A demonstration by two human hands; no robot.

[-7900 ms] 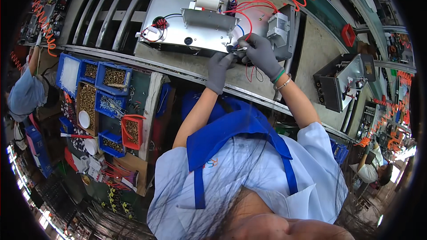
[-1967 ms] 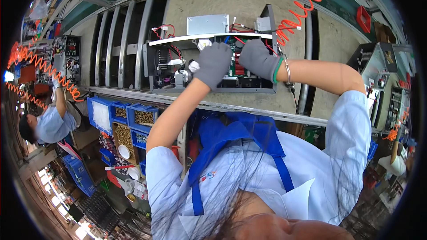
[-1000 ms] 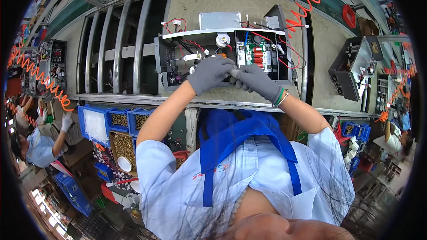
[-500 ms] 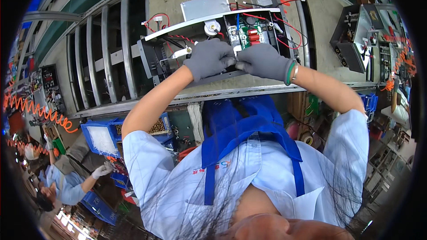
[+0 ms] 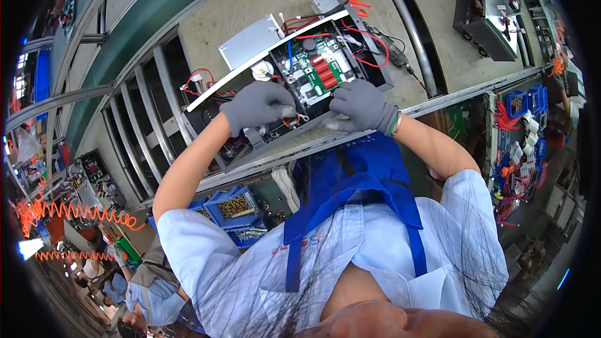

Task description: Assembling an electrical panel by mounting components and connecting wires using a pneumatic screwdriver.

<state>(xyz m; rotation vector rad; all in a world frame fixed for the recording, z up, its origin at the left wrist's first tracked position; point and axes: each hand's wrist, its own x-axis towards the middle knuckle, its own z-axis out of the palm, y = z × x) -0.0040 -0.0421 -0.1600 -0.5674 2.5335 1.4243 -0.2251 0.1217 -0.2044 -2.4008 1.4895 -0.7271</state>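
Note:
A long dark metal casing (image 5: 250,153) lies tilted across the workbench, with its near wall towards me. Inside its right part sits a green circuit board (image 5: 341,62) with red cylindrical components (image 5: 323,72). My left hand (image 5: 260,106), in a grey glove, is closed over the casing's left part, thumb and fingers pinched together; what they hold is hidden. Just beyond the thumb shows a small ring terminal (image 5: 303,117). My right hand (image 5: 363,107), gloved alike, grips the casing's near wall below the board, fingers inside and thumb outside. A white round part (image 5: 263,71) stands between the hands, farther back.
A silver panel (image 5: 250,42) projects from the casing's far side. Metal rollers (image 5: 150,128) lie left, and a power screwdriver (image 5: 391,50) right. Another casing (image 5: 488,19) stands farther right. Blue bins of screws (image 5: 233,208) are below the bench edge. A co-worker (image 5: 150,294) is lower left.
My hands, whose fingertips were close together, have drawn apart. The casing now appears turned, its left end nearer me, and the whole view has rotated too. More of the circuit board shows.

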